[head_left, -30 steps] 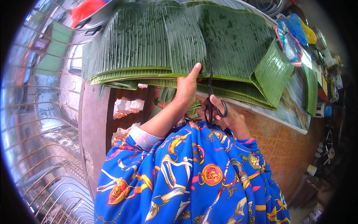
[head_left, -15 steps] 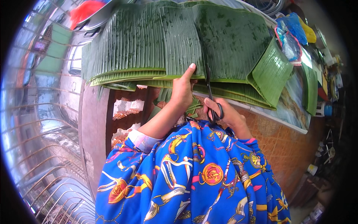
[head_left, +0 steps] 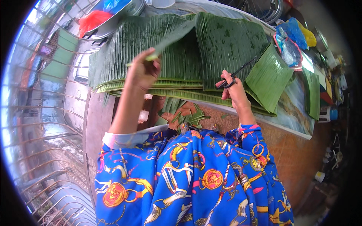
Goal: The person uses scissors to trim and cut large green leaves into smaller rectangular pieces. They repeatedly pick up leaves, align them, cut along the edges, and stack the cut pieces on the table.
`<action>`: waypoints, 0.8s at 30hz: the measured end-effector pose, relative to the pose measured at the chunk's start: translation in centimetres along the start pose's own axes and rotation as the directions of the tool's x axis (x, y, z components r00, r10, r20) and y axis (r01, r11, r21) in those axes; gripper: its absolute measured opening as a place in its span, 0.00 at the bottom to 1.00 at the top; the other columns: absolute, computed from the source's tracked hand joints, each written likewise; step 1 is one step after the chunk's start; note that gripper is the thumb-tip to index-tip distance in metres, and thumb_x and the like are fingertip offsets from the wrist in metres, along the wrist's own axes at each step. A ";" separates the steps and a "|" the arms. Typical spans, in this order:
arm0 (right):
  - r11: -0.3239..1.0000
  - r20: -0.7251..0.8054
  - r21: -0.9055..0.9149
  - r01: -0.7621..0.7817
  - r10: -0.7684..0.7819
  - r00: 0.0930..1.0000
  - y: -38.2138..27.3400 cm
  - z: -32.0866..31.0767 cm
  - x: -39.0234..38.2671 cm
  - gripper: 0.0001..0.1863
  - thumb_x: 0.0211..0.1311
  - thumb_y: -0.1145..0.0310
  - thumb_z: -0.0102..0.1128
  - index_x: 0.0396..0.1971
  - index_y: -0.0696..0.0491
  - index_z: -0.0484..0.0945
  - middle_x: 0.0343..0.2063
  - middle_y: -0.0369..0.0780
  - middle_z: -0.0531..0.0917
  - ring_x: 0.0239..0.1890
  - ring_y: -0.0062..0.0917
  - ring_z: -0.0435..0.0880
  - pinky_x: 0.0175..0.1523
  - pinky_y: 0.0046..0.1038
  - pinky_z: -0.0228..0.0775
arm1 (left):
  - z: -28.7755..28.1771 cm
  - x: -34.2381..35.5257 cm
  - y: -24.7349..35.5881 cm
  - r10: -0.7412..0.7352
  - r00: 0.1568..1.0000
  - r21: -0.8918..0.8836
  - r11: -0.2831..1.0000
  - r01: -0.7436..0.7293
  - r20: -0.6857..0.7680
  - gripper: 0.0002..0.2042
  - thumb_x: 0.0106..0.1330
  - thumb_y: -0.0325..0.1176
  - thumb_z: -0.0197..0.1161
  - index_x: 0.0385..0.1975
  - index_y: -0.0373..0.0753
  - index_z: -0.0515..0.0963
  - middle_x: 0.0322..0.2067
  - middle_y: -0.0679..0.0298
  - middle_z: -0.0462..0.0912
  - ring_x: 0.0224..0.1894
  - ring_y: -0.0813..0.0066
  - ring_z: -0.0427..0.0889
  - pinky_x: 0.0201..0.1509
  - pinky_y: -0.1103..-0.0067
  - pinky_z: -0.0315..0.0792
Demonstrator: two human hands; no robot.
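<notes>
A broad stack of green banana leaves covers the table in front of me. My left hand pinches the near edge of a cut banana leaf piece, lifted and tilted up off the stack; the piece is blurred near my fingers. Over the leaves to the right, my right hand grips black scissors by the handles, their blades pointing up and right. Beside the blades lies a folded leaf section, paler green than the rest.
Leaf scraps lie on the brown tiled floor below the table's near edge. Plastic bags sit at the far right of the marbled table. A metal basin and red bag stand far left, near a wire grille.
My left hand has moved left and up, raising the leaf piece off the stack. My right hand has carried the scissors away from the leaf edge, up and to the right.
</notes>
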State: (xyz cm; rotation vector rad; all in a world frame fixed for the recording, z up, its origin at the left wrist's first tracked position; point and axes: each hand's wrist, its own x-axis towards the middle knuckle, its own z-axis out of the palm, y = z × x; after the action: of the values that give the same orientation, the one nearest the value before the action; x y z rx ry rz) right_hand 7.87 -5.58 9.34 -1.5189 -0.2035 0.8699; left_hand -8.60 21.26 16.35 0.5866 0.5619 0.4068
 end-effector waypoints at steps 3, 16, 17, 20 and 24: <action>0.998 -0.007 -0.059 0.017 -0.017 1.000 -0.1 0.2 0.2 0.31 0.61 0.42 0.58 0.46 0.58 0.74 0.30 0.42 0.83 0.10 0.14 0.70 0.16 0.18 0.62 | -1.6 1.2 8.6 0.195 0.959 -0.142 0.975 -0.168 0.203 0.08 0.63 0.29 0.59 0.39 0.33 0.74 0.29 0.60 0.78 0.29 0.73 0.78 0.30 0.80 0.75; 0.461 0.079 -0.846 0.269 -0.390 0.917 -1.7 0.2 -1.9 0.23 0.52 0.52 0.71 0.35 0.52 0.71 0.21 0.37 0.79 0.24 0.33 0.80 0.31 0.34 0.68 | 1.5 -21.6 12.2 -0.116 0.846 0.782 -0.335 -0.526 0.520 0.16 0.49 0.23 0.68 0.41 0.37 0.83 0.21 0.65 0.72 0.20 0.71 0.70 0.24 0.74 0.61; 0.412 0.099 -0.868 0.276 -0.401 0.911 -1.8 -0.2 -1.8 0.23 0.51 0.52 0.72 0.36 0.51 0.71 0.22 0.38 0.80 0.26 0.35 0.80 0.33 0.35 0.69 | 1.4 -22.5 11.9 -0.061 0.884 0.833 -0.310 -0.459 0.464 0.14 0.47 0.23 0.68 0.36 0.38 0.84 0.19 0.65 0.68 0.19 0.71 0.67 0.23 0.74 0.58; 0.240 0.242 -0.879 0.413 -0.521 0.819 -0.6 -0.8 -1.4 0.25 0.48 0.52 0.73 0.38 0.51 0.71 0.28 0.40 0.82 0.34 0.38 0.82 0.39 0.38 0.68 | 2.1 -26.9 11.3 0.045 0.959 0.868 -0.437 -0.234 0.281 0.11 0.46 0.24 0.67 0.32 0.37 0.84 0.15 0.62 0.66 0.18 0.67 0.66 0.24 0.71 0.59; 0.261 0.249 -0.864 0.431 -0.522 0.816 -1.0 0.4 -1.8 0.25 0.46 0.51 0.74 0.37 0.51 0.74 0.32 0.40 0.83 0.38 0.37 0.82 0.43 0.39 0.67 | 2.2 -26.8 8.1 0.144 0.987 0.847 -0.531 0.023 0.064 0.06 0.51 0.25 0.63 0.29 0.38 0.83 0.18 0.59 0.69 0.21 0.62 0.71 0.28 0.68 0.65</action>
State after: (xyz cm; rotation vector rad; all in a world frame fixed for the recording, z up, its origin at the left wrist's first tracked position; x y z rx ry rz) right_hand 6.73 -6.18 11.06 -2.2978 -1.1963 0.0938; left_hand -29.75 13.00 32.96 2.6517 0.9351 -0.2050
